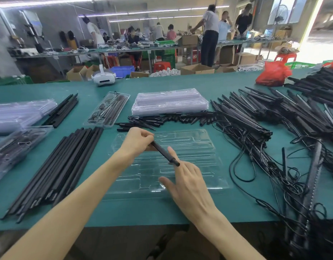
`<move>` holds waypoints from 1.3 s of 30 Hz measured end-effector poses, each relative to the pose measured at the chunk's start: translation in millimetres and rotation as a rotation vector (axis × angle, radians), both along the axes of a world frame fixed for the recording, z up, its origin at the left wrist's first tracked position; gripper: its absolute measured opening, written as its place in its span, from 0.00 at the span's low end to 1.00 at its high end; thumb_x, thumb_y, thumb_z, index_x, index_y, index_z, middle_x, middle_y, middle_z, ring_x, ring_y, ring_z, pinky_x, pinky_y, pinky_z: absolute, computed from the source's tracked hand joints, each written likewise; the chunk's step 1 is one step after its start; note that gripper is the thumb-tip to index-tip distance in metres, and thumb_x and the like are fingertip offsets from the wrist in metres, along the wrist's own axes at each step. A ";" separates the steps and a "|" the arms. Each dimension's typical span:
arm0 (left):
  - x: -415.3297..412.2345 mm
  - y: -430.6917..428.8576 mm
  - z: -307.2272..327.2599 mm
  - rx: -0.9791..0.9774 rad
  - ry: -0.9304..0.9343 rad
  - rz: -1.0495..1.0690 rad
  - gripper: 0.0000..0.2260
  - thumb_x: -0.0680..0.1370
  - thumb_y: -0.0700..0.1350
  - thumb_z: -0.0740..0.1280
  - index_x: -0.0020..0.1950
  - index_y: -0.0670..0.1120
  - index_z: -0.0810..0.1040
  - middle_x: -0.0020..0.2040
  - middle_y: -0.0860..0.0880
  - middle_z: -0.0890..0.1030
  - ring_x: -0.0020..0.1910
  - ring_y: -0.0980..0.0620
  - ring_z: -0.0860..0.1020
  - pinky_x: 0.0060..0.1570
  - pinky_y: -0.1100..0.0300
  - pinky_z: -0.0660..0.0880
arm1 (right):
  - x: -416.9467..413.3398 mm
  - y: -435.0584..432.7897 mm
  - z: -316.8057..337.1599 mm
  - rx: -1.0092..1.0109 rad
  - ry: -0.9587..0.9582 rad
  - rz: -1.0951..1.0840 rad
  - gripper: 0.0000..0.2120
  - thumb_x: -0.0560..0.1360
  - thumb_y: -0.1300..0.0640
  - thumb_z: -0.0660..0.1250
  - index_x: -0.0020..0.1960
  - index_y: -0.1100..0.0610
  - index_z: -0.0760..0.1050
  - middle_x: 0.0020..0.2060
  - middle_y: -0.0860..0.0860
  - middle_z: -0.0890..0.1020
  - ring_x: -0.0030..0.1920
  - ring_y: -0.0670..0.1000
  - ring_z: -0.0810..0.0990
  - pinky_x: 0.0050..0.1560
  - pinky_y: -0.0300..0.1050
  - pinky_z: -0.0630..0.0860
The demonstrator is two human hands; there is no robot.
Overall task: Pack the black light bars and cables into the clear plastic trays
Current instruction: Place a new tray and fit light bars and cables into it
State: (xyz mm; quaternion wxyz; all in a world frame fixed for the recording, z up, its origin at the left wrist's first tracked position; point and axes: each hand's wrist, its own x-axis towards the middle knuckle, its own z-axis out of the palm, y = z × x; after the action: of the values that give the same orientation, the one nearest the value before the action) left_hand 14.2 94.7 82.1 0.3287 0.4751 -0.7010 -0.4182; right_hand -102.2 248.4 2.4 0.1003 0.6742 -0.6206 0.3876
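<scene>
**Short black rod held over an empty clear tray**

Both forearms reach in from the bottom edge over the green table [199,85]. The left hand [137,139] is curled, fingertips and thumb pinching the upper end of a short, slim black rod [162,152], which slants down to the right. The right hand [186,182] is spread wide, thumb splayed out to the side and fingers straight, and the rod's lower end rests against those fingers.

Right under both hands lies a clear moulded plastic tray [203,147], flat on the table, with long, narrow channels pressed into it and nothing in them.

Further back sits a second clear tray [107,109], packed with dark bars and coiled cable. Beside it stands a neat stack of glossy clear trays [169,104]. At the left edge, more filled clear trays [15,145] overlap one another.

Long, matte black bars [57,166] lie side by side in a tidy slanted row on the left. A scatter of short black pieces [167,119] lies just in front of the tray stack. On the right is a big tangled heap of black light bars with thin looping cables [255,128].
</scene>
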 end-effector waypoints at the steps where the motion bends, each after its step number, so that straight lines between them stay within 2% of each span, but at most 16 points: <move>1: -0.4 -0.5 -2.4 -0.023 -0.030 0.011 0.08 0.80 0.33 0.65 0.45 0.40 0.82 0.39 0.46 0.81 0.29 0.58 0.82 0.42 0.61 0.83 | 0.4 1.0 0.8 -0.021 -0.029 0.023 0.36 0.79 0.43 0.64 0.80 0.58 0.56 0.49 0.47 0.81 0.50 0.49 0.79 0.59 0.47 0.75; 3: -0.4 -1.5 -7.7 -0.063 -0.092 0.025 0.07 0.80 0.35 0.65 0.46 0.41 0.83 0.38 0.48 0.83 0.32 0.56 0.84 0.50 0.54 0.83 | 0.9 2.8 1.5 -0.043 -0.090 0.036 0.35 0.80 0.42 0.61 0.79 0.61 0.59 0.46 0.47 0.81 0.48 0.48 0.78 0.57 0.43 0.75; 5: -0.6 -0.8 -11.8 -0.099 -0.135 0.017 0.09 0.80 0.36 0.65 0.44 0.39 0.84 0.37 0.46 0.85 0.35 0.54 0.85 0.52 0.48 0.82 | 0.3 4.2 3.1 -0.018 -0.168 0.023 0.33 0.81 0.41 0.59 0.79 0.60 0.60 0.50 0.48 0.83 0.52 0.48 0.78 0.57 0.41 0.72; 8: 0.4 2.8 -17.4 -0.141 -0.232 -0.040 0.11 0.80 0.39 0.64 0.41 0.43 0.83 0.38 0.45 0.86 0.50 0.48 0.84 0.55 0.45 0.80 | -4.4 4.9 4.3 0.060 -0.376 0.052 0.28 0.82 0.39 0.53 0.79 0.48 0.59 0.52 0.45 0.84 0.51 0.46 0.80 0.53 0.40 0.75; 9: 1.3 3.6 -19.0 -0.163 -0.246 -0.061 0.10 0.81 0.40 0.64 0.42 0.44 0.82 0.41 0.45 0.86 0.51 0.48 0.84 0.56 0.46 0.80 | -6.6 4.5 4.9 0.073 -0.491 0.079 0.24 0.82 0.40 0.53 0.77 0.45 0.61 0.51 0.44 0.84 0.50 0.45 0.82 0.50 0.40 0.76; 11: 3.8 5.7 -21.0 -0.223 -0.229 -0.116 0.09 0.82 0.41 0.65 0.46 0.42 0.82 0.51 0.43 0.81 0.47 0.51 0.85 0.56 0.49 0.80 | -12.8 3.3 8.3 0.029 -0.763 0.133 0.18 0.83 0.43 0.55 0.69 0.47 0.69 0.49 0.44 0.85 0.47 0.46 0.84 0.43 0.37 0.79; 13: 7.7 10.4 -21.7 -0.293 -0.219 -0.221 0.06 0.82 0.42 0.66 0.53 0.42 0.81 0.57 0.46 0.72 0.45 0.51 0.83 0.53 0.57 0.81 | -20.7 2.6 12.9 -0.030 -1.009 0.131 0.16 0.84 0.46 0.55 0.61 0.54 0.76 0.49 0.47 0.86 0.44 0.50 0.86 0.38 0.40 0.80; 14: 10.4 12.8 -21.8 -0.365 -0.274 -0.271 0.06 0.82 0.43 0.67 0.56 0.43 0.81 0.57 0.47 0.70 0.45 0.52 0.82 0.50 0.59 0.80 | -24.5 2.7 14.3 -0.048 -1.094 0.115 0.17 0.85 0.48 0.55 0.57 0.57 0.78 0.48 0.49 0.87 0.43 0.53 0.86 0.38 0.42 0.81; 16: 15.9 15.8 -22.6 -0.596 -0.480 -0.294 0.07 0.80 0.46 0.69 0.58 0.47 0.80 0.57 0.50 0.68 0.42 0.52 0.77 0.46 0.58 0.77 | -29.5 4.1 15.4 -0.076 -1.182 0.092 0.16 0.86 0.51 0.55 0.55 0.59 0.79 0.47 0.52 0.87 0.44 0.55 0.87 0.40 0.46 0.82; 19: 21.8 16.3 -18.9 -0.891 -0.581 -0.269 0.07 0.78 0.45 0.72 0.55 0.46 0.83 0.53 0.48 0.73 0.45 0.49 0.74 0.47 0.53 0.76 | -29.5 5.8 15.3 -0.081 -1.211 0.113 0.14 0.86 0.54 0.54 0.58 0.59 0.77 0.47 0.54 0.87 0.44 0.57 0.87 0.39 0.46 0.82; 22: 22.0 15.4 -15.2 -0.993 -0.618 -0.318 0.07 0.78 0.45 0.72 0.55 0.46 0.84 0.50 0.48 0.79 0.48 0.47 0.75 0.52 0.50 0.73 | -29.5 4.1 14.8 -0.070 -1.257 0.095 0.14 0.86 0.52 0.54 0.59 0.60 0.73 0.47 0.54 0.87 0.42 0.58 0.87 0.36 0.43 0.81; 25: 21.6 14.1 -20.9 -0.943 -0.652 -0.330 0.08 0.80 0.47 0.69 0.57 0.47 0.83 0.51 0.49 0.80 0.50 0.47 0.77 0.52 0.53 0.72 | -29.7 3.4 15.3 -0.062 -1.286 0.098 0.14 0.86 0.51 0.53 0.63 0.59 0.70 0.49 0.54 0.86 0.41 0.58 0.87 0.36 0.42 0.82; 27: 23.5 11.8 -26.3 -0.886 -0.667 -0.274 0.09 0.81 0.49 0.68 0.58 0.47 0.81 0.52 0.50 0.79 0.52 0.49 0.77 0.52 0.54 0.74 | -29.2 4.0 15.2 -0.053 -1.296 0.099 0.14 0.86 0.50 0.53 0.68 0.55 0.66 0.49 0.53 0.86 0.41 0.58 0.87 0.37 0.43 0.82; 31: 29.6 6.6 -34.5 -0.732 -0.651 -0.271 0.09 0.79 0.50 0.70 0.57 0.48 0.82 0.51 0.54 0.77 0.52 0.53 0.75 0.51 0.54 0.75 | -29.1 3.4 13.4 -0.056 -1.297 0.087 0.20 0.86 0.51 0.54 0.76 0.50 0.57 0.48 0.52 0.86 0.39 0.58 0.86 0.37 0.45 0.82; 35: 33.9 3.8 -40.2 -0.657 -0.645 -0.316 0.06 0.76 0.50 0.73 0.51 0.51 0.83 0.48 0.57 0.78 0.50 0.55 0.74 0.52 0.56 0.73 | -28.2 1.7 11.6 -0.058 -1.256 0.065 0.17 0.86 0.52 0.55 0.74 0.50 0.60 0.46 0.53 0.86 0.37 0.58 0.86 0.36 0.46 0.82; 39: 36.8 -0.4 -45.3 -0.534 -0.585 -0.299 0.04 0.75 0.51 0.75 0.47 0.54 0.81 0.44 0.58 0.75 0.45 0.59 0.73 0.49 0.58 0.73 | -27.4 0.1 10.1 -0.060 -1.193 0.032 0.12 0.85 0.53 0.56 0.68 0.53 0.64 0.43 0.54 0.85 0.34 0.56 0.85 0.34 0.43 0.80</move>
State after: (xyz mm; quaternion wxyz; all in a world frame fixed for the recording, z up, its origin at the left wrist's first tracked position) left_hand 51.1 94.4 36.7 0.1630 0.3649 -0.9097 -0.1126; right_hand -129.6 248.6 12.5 -0.2525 0.3461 -0.5484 0.7182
